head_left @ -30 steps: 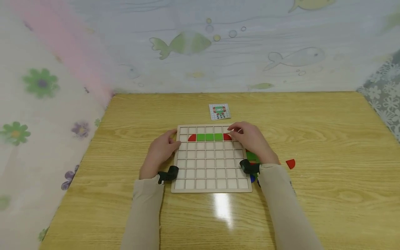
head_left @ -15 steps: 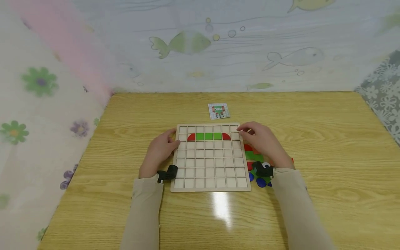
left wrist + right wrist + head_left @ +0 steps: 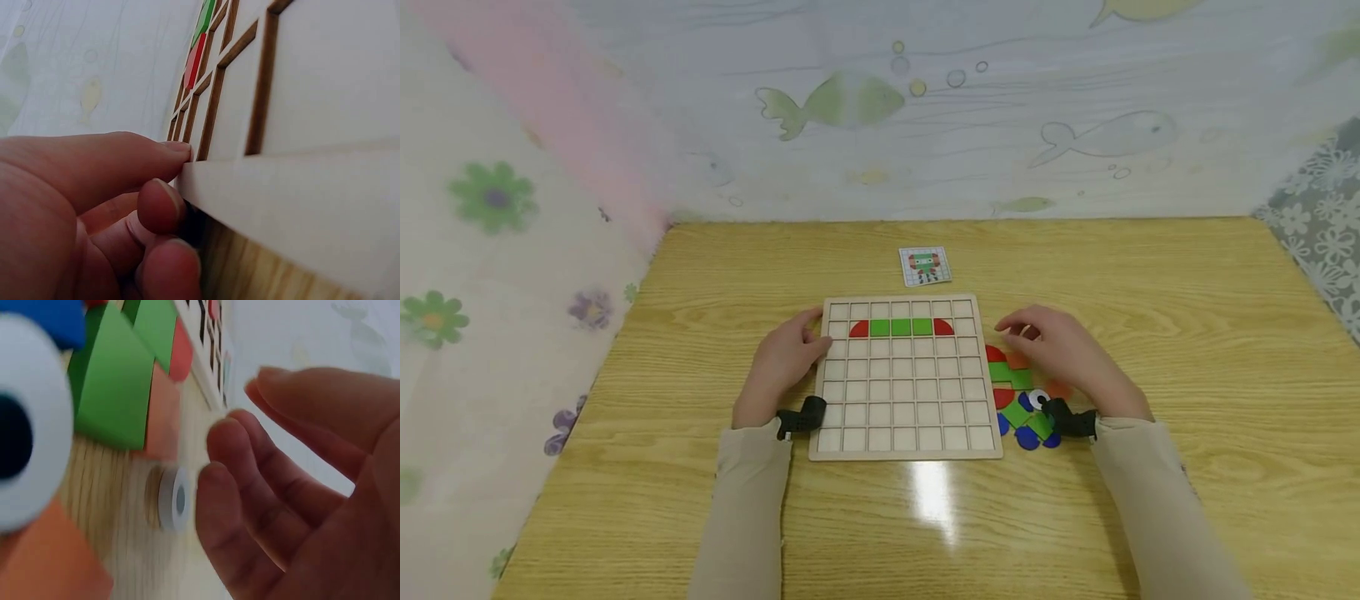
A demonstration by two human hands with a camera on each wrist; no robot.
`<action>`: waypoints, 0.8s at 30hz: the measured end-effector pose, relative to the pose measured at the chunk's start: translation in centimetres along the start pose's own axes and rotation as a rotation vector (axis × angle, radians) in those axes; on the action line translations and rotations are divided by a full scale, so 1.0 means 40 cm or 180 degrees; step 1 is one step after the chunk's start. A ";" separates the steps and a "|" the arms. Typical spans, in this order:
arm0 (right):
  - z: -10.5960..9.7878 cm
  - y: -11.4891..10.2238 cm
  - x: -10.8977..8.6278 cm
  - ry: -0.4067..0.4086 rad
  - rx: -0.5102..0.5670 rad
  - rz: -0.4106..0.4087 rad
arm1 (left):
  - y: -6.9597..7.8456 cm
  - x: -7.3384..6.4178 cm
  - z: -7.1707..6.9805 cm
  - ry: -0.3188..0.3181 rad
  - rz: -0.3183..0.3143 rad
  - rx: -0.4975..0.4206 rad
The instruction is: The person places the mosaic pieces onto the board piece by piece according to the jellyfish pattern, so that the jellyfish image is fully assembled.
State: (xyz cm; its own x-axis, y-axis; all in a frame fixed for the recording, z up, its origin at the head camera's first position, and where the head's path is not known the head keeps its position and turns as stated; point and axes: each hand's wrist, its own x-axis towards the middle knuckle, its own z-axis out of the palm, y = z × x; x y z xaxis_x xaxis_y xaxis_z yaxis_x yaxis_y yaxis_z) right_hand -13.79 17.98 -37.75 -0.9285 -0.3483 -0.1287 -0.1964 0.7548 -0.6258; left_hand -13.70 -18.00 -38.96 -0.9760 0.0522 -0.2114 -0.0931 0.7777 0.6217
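Observation:
A wooden grid board lies on the table. One of its upper rows has green squares between a red quarter-circle at the left and another red quarter-circle at the right. My left hand holds the board's left edge, thumb against the rim and fingers bent beside it in the left wrist view. To the right of the board, my right hand hovers with loosely bent fingers and nothing between them. Under it lie loose pieces, including a green one and a white eye piece.
Behind the board lies a small picture card showing a coloured figure on a grid. Blue pieces, an orange piece and a red piece crowd the board's right side. A patterned wall bounds the table's back.
My right hand has drawn away from the right red quarter-circle, moving right off the board and over the loose pieces. The left hand stays at the board's left edge.

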 end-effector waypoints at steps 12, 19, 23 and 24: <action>-0.021 0.054 -0.021 -0.0333 -0.0309 -0.0183 | 0.001 0.001 0.002 0.0032 -0.0024 0.0004; -0.022 0.056 -0.025 -0.0452 -0.0312 -0.0191 | 0.003 -0.001 0.001 0.0002 -0.0064 -0.0039; -0.019 0.054 -0.022 -0.0413 -0.0354 -0.0205 | 0.004 -0.001 0.000 0.0002 -0.0055 -0.0039; -0.019 0.053 -0.021 -0.0396 -0.0359 -0.0201 | 0.005 -0.001 0.001 0.0008 -0.0058 -0.0040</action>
State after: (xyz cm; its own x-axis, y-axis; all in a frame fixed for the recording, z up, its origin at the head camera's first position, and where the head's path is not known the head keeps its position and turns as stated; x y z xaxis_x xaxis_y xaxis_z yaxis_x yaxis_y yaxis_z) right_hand -13.64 20.30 -38.41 -0.8684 -0.4578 -0.1905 -0.2936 0.7844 -0.5464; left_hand -13.67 -17.83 -38.85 -0.9746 0.0363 -0.2209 -0.1134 0.7706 0.6271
